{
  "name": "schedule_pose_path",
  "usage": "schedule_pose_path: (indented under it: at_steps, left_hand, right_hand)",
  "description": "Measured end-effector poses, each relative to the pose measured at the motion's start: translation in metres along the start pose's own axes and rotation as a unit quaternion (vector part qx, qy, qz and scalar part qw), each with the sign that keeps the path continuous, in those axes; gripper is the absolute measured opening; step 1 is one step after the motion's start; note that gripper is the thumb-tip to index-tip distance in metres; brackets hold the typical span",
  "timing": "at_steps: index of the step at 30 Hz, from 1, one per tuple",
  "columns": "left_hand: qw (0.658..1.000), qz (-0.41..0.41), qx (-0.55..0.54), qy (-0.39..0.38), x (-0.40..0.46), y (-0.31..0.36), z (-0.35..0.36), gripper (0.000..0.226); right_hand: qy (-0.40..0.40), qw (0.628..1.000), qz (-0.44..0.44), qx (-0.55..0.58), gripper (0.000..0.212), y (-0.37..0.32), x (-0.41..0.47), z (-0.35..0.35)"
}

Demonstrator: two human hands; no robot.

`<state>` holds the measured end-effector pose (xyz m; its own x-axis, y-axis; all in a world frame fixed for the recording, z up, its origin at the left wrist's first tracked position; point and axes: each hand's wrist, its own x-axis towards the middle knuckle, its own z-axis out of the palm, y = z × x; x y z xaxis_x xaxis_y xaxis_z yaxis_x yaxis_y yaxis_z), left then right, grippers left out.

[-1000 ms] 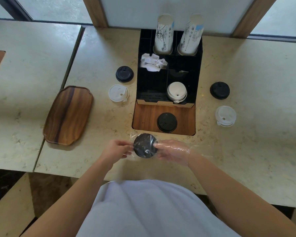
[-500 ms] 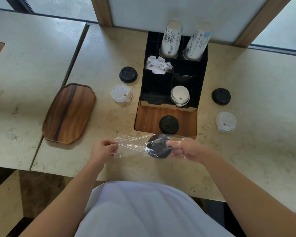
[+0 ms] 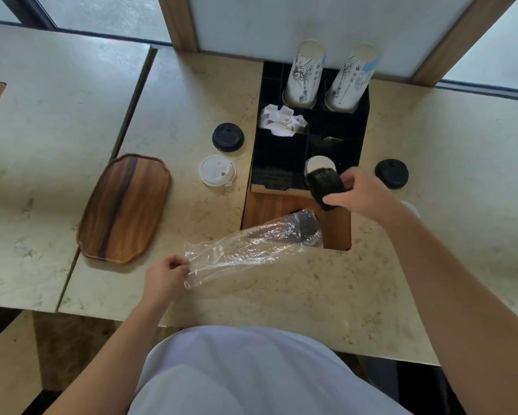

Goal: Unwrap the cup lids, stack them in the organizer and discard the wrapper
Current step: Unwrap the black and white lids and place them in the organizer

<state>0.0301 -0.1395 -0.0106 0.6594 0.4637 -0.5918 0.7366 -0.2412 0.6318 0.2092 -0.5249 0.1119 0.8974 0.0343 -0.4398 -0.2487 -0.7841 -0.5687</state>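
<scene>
I see a black organizer [image 3: 281, 151] on a beige marbled counter [image 3: 192, 94]. Black lids [image 3: 325, 187] sit against white ones [image 3: 217, 170]. The wrapper [image 3: 245, 250] is clear and glossy. The tray [image 3: 124, 206] is brown wood with dark streaks (two cup stacks [image 3: 304, 76] are white with dark line drawings).

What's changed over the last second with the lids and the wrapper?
The right hand pulled the stack of black lids out of the plastic wrapper and carried it up toward the black organizer, beside the white lids there. The left hand kept its grip on the wrapper's end, now stretched out empty. The loose lids on the counter and the wooden tray stayed put.
</scene>
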Motion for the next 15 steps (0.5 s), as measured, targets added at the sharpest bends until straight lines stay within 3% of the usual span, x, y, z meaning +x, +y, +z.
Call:
schedule_pose_path:
  at_steps: [4,8,15]
  left_hand:
    - [0.998,0.019,-0.018,-0.055,-0.004,0.011,0.0,0.014]
    - [0.994,0.031,-0.041,-0.092,-0.008,0.022,0.001,0.013]
    - [0.992,0.025,-0.05,-0.11,-0.007,0.027,0.004,0.014]
  right_hand:
    - [0.082,0.987,-0.135,-0.024,0.047,-0.026,0.012,0.026]
    - [0.118,0.978,-0.161,-0.062,0.051,-0.039,0.028,0.047]
    - [0.107,0.933,-0.2,-0.279,0.053,-0.061,0.055,0.061]
